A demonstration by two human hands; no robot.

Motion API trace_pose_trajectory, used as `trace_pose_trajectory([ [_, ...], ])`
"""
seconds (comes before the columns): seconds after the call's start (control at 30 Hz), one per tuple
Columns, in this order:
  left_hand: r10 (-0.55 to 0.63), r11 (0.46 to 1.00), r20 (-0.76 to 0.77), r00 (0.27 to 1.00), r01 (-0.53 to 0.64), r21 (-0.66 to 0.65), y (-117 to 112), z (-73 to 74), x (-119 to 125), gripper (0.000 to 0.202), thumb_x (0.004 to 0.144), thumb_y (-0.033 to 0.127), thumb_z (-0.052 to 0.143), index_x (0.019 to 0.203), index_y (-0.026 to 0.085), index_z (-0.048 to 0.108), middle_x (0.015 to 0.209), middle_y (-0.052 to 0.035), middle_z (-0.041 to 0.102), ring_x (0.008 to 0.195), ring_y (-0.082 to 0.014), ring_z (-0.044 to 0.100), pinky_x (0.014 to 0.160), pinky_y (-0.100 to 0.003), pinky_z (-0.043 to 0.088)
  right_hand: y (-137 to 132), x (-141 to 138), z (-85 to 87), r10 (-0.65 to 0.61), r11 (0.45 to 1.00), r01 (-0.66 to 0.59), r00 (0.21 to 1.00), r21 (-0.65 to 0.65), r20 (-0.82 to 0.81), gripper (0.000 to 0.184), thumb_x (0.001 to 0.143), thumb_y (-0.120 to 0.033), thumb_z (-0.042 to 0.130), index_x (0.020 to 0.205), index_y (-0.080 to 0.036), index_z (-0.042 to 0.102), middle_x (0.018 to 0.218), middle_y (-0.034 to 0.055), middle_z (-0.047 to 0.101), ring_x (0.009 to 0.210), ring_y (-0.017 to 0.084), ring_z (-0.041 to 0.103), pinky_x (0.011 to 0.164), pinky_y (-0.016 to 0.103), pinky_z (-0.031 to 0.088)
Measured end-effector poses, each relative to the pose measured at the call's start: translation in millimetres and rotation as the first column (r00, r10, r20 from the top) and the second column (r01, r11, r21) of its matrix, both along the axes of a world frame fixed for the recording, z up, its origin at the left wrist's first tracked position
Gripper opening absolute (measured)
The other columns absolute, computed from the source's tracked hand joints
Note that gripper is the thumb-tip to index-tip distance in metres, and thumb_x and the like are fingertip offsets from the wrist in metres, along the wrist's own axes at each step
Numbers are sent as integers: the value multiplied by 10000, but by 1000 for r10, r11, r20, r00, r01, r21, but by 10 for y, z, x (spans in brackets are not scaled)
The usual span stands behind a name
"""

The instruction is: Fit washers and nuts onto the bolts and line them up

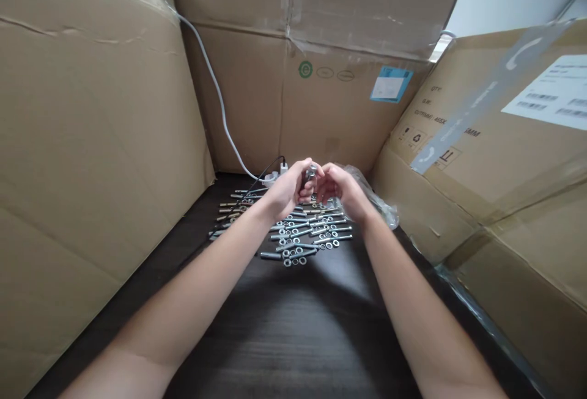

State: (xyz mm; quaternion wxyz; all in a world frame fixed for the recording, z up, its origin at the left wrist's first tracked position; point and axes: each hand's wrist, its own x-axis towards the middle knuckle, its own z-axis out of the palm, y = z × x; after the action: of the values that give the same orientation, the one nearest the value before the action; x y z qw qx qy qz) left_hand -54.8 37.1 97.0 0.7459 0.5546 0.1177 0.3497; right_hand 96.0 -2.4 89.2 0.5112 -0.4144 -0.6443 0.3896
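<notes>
Above the rows of hardware, my left hand (290, 190) is closed round a metal bolt (311, 171), whose silvery end sticks up between thumb and fingers. Most of its length is hidden by the hand. My right hand (338, 184) is close beside it on the right, fingers curled and thumb side near the bolt's end. What its fingertips hold, if anything, is too small to make out. Below both hands, several bolts (298, 245) lie in rows on the dark table (284, 325), with nuts and washers (293, 261) grouped between them.
Cardboard boxes stand at the left (101, 142), back (243, 93) and right (504, 191). A clear plastic bag (387, 212) lies behind my right hand. A white cable (215, 81) runs down to a power strip (271, 178) at the back, where a black cord (263, 173) also hangs.
</notes>
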Motion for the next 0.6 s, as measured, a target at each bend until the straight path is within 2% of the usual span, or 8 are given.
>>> trace_pose_trajectory([
  [0.1,-11,996,7,1000,12,-88,-131,-282,7,265,872,431,437,879,187,541,551,66,314,444,-56,281,442,-154,262,-166,-147,-515,-114,990,119,991,74,-77,309,775,-510,537,802,-212,458,619,-40,495,483,104,454,456,221,364],
  [0.17,64,994,-40,997,-68,-90,-228,-469,-10,191,833,369,527,868,181,525,544,78,314,451,-49,284,462,-148,266,-303,-237,-810,-131,990,133,991,44,-40,272,755,-424,598,798,-214,430,692,-34,488,538,102,454,475,217,360],
  [0.27,163,986,-71,984,-164,-12,-345,-634,-32,224,824,372,544,766,173,460,536,82,308,473,-57,317,499,-171,303,-423,-349,-1073,-139,990,140,990,-19,30,232,760,-336,605,783,-209,413,694,-40,451,558,98,428,497,216,364],
  [0.37,226,957,-108,968,-200,210,-448,-655,-32,256,859,387,491,732,176,419,601,60,367,541,-79,366,563,-212,347,-450,-436,-1137,-166,986,166,986,-13,-4,163,771,-295,575,814,-194,454,692,-28,464,625,122,458,561,232,401],
  [0.43,243,900,-170,955,-157,406,-524,-645,-28,244,878,366,462,734,171,439,667,35,423,620,-101,399,624,-237,358,-470,-474,-1120,-190,981,191,981,22,-34,126,782,-280,548,822,-184,477,727,-4,501,699,146,488,615,250,424],
  [0.53,328,742,-237,915,-95,663,-620,-663,-23,239,891,347,440,739,168,486,742,1,475,754,-147,418,736,-280,353,-525,-497,-1075,-191,977,195,980,89,-57,96,772,-254,533,808,-188,473,787,17,530,733,154,491,648,260,436],
  [0.6,387,645,-251,887,-66,762,-645,-699,-21,242,900,359,428,778,171,518,798,-18,497,826,-170,417,795,-304,345,-553,-500,-1056,-198,973,205,978,104,-69,94,762,-256,529,779,-197,457,778,11,522,705,148,478,636,258,436],
])
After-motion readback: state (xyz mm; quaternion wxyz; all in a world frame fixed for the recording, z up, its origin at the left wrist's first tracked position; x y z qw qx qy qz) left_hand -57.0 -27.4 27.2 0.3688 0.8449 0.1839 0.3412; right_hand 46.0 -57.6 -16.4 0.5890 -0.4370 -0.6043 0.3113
